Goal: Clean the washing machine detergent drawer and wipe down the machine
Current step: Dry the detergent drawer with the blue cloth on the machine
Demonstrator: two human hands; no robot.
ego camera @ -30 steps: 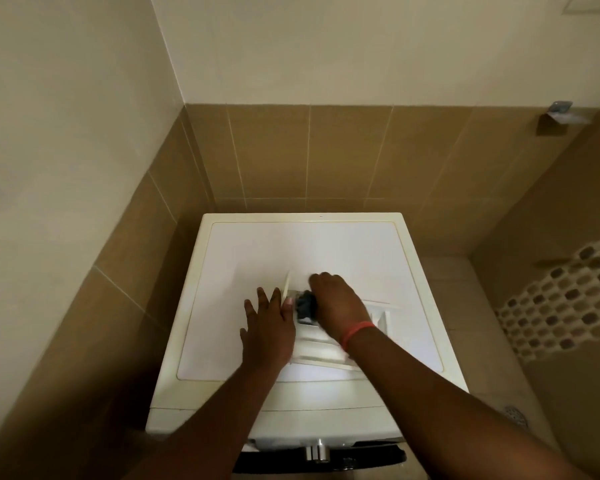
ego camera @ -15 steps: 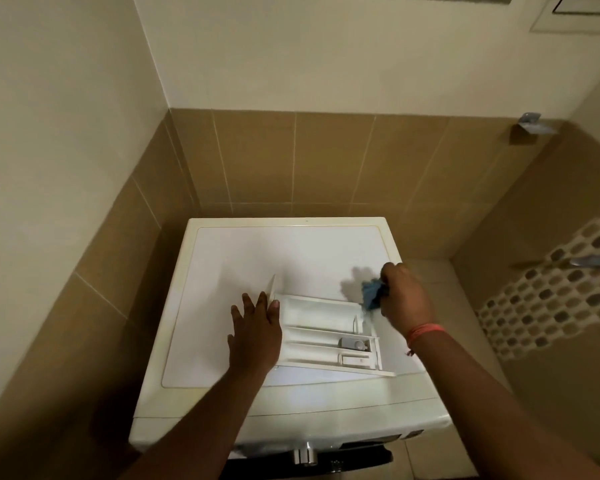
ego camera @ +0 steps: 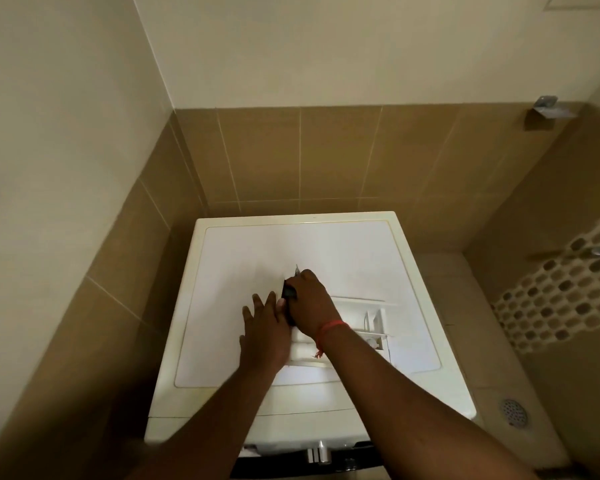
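Gripping a dark cloth (ego camera: 289,293), right hand (ego camera: 310,303) beside flat left hand (ego camera: 265,329).

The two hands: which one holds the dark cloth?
The right hand, with the red wristband, grips the dark cloth; the left hand lies flat.

Head view — steep downward, close over washing machine (ego camera: 326,244)
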